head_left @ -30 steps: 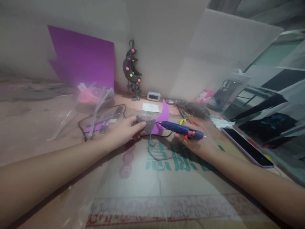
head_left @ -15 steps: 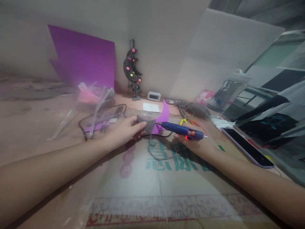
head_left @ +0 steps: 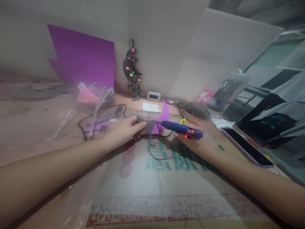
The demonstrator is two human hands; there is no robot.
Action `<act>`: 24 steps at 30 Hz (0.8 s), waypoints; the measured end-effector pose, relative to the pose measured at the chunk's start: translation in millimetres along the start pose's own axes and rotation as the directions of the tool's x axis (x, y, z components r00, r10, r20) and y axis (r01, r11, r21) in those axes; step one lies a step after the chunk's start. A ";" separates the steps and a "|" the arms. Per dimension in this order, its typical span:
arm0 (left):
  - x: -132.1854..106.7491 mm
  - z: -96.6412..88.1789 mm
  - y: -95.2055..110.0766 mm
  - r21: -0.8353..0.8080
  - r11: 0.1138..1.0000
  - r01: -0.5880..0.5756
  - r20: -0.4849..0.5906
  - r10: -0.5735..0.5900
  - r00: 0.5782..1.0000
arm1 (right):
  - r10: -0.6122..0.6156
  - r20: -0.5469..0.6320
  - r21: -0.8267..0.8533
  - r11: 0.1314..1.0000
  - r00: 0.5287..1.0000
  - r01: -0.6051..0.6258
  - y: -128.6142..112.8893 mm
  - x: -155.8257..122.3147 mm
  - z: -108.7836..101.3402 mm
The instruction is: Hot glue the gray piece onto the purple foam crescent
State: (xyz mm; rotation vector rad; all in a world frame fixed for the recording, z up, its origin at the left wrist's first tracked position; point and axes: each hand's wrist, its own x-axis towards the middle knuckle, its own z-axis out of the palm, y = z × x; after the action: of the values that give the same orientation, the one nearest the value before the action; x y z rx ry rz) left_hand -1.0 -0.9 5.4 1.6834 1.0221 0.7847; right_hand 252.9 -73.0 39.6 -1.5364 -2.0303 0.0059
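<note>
- The purple crescent (head_left: pixel 165 112), partly wrapped in gray yarn (head_left: pixel 149 126), was above the table's (head_left: pixel 35 127) middle, pinched in the left hand (head_left: pixel 130 128).
- The right hand (head_left: pixel 190 143) gripped a blue glue gun (head_left: pixel 179 128), its nozzle at the wrapping's edge.
- A black cord (head_left: pixel 165 136) passed close by.
- Pliers (head_left: pixel 183 121) and a yarn bundle (head_left: pixel 195 109) lay beyond, toward the back edge, near a digital clock (head_left: pixel 153 96).
- A smartphone (head_left: pixel 246 147) lay by the right edge.

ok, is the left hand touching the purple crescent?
Touching: the head view shows the left hand gripping the purple crescent by its grey-wound end, thumb lying on it.
</note>
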 end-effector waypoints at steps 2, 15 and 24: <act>-0.5 -0.3 0.3 0.011 1.000 -0.012 0.013 0.012 1.000 | 0.017 -0.012 0.004 1.000 1.000 -0.017 0.5 0.6 0.8; -0.5 0.2 2.2 0.032 0.998 -0.054 0.043 0.052 0.998 | 0.004 0.003 -0.002 1.000 1.000 -0.004 -0.1 0.7 -1.7; 0.6 0.5 -0.2 -0.014 0.999 -0.034 0.042 0.034 0.999 | 0.077 -0.038 0.119 0.990 0.996 -0.072 2.1 -1.5 -1.8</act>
State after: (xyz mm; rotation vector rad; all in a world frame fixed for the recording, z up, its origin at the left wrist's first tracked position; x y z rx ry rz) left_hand -0.4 -0.6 5.1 1.7029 0.9600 0.7733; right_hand 255.8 -74.3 39.7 -1.5248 -1.9038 0.1195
